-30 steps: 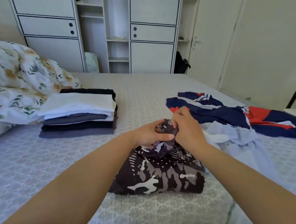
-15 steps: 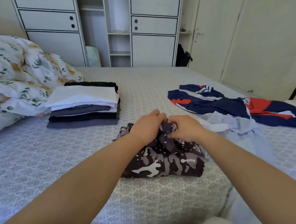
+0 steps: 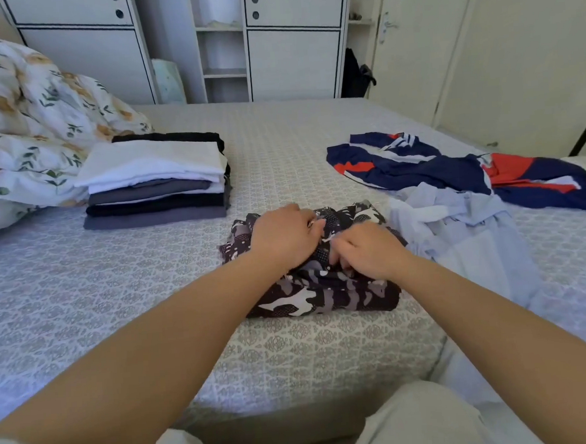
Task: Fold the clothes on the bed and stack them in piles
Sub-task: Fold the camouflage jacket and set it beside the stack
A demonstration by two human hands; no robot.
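- The camouflage-print garment [image 3: 323, 293] lay near the front edge of the bed [image 3: 292, 352], already doubled into a thick, compact bundle, with its far end bunched and loose.
- The left hand [image 3: 284, 237] sat on top of the bundle's far part, fingers curled down into the cloth and gripping a fold of it.
- The right hand [image 3: 369, 251] was just beside the left, almost touching it, its fingers curled and pinching the printed fabric at the middle of the bundle.
- The step in hand appeared to be the last tuck of this garment: gathering the loose far end and working it into the folded body so the bundle would hold its shape.
- A finished stack of folded clothes [image 3: 155, 185] stood well to the left, white on top with grey and black layers below, resting against a floral duvet [image 3: 31, 114].
- To the right, a crumpled light-blue shirt [image 3: 467, 231] lay just beside the bundle, and a navy, red and white sports top [image 3: 453, 167] was spread beyond it; both were unfolded.
- The next move would call for pressing the tucked end flat, then lifting the bundle with both hands under it so it would not spring open, and setting it squarely on a pile.
- About half of the visible clothes looked done.
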